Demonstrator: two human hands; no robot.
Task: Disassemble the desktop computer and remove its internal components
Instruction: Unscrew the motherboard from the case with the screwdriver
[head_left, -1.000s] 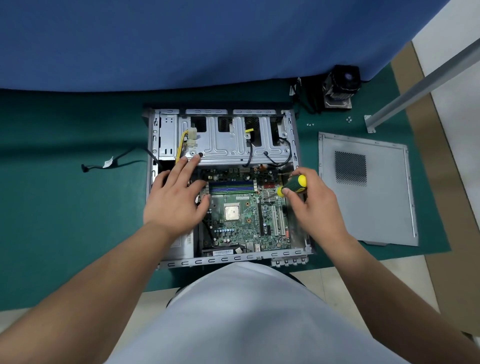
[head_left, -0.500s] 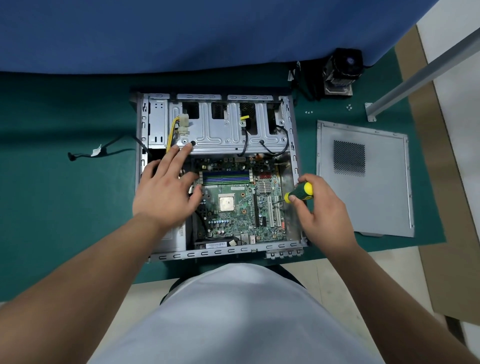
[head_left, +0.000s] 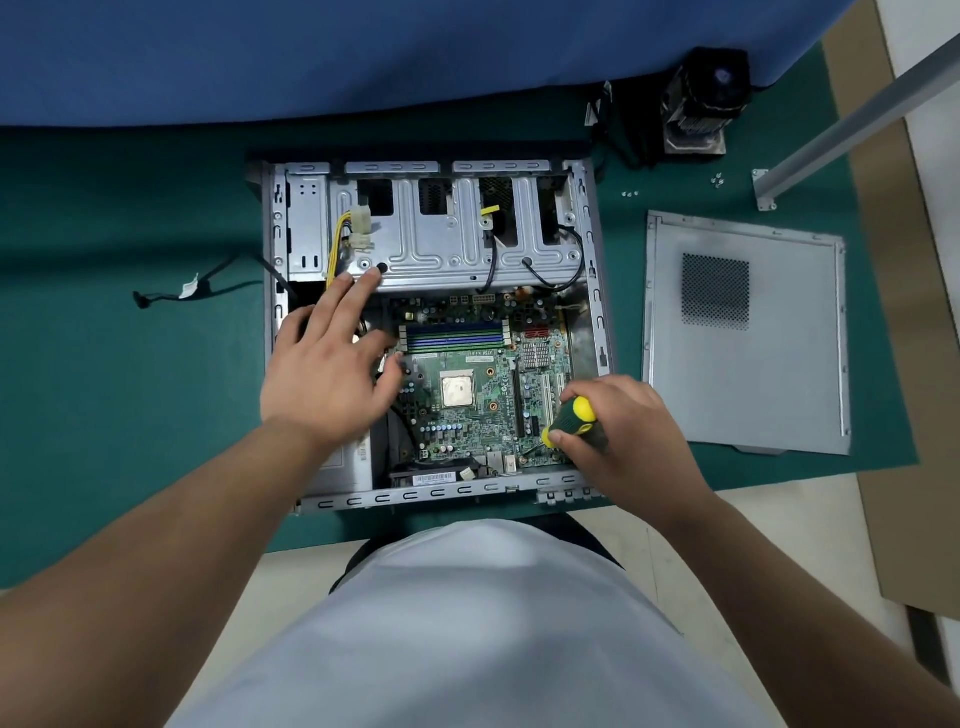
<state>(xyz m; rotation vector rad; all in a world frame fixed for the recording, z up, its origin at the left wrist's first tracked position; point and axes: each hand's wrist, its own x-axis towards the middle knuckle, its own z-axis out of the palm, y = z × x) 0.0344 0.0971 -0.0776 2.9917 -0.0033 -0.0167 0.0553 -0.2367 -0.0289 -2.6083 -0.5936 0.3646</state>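
Your right hand grips the yellow-and-green screwdriver, tip angled down at the near right corner of the motherboard, likely on a mounting screw, though the screw itself is too small to see. Your left hand lies open, fingers straight, spread over the left side of the computer case with fingertips touching the drive cage, probably bracing the case against the turning. The case lies open on the green surface. The side panel lies to the right, clear of the work, and the cooler sits behind it.
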